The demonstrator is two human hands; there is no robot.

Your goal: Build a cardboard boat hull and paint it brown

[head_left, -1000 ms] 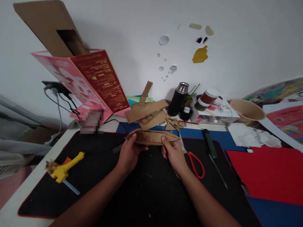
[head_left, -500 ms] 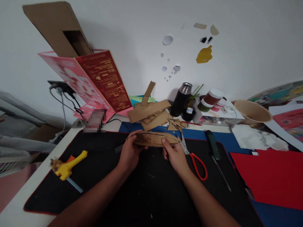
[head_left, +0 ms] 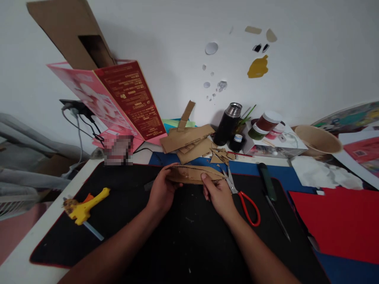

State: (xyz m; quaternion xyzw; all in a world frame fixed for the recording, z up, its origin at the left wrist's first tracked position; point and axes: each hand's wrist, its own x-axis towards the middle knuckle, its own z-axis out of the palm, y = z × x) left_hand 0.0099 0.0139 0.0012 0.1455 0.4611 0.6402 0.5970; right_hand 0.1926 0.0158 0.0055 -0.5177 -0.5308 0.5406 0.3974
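Between both hands is a long, boat-shaped cardboard piece (head_left: 189, 173), held above the black mat (head_left: 189, 236). My left hand (head_left: 162, 189) is closed round its left end, with part of the fingers hidden behind it. My right hand (head_left: 215, 191) pinches the right part, thumb on the near face. Just right of that hand lie scissors with red handles (head_left: 248, 207), blades pointing toward the cardboard. Farther right rests a dark green-handled tool with a long thin metal shaft (head_left: 271, 197). On the mat's left side is a yellow glue gun (head_left: 84, 207) with a clear glue stick in it.
Cardboard strips (head_left: 189, 140) and torn scraps (head_left: 223, 156) lie behind the hands. A black thermos (head_left: 226, 126), an ink bottle (head_left: 237, 142) and paint jars (head_left: 266, 124) stand by the wall. Red paper (head_left: 337, 225) covers the right. A pink-red folder (head_left: 130, 98) stands back left.
The view has shifted very slightly. Both hands keep their hold on the cardboard piece, which has hardly moved.
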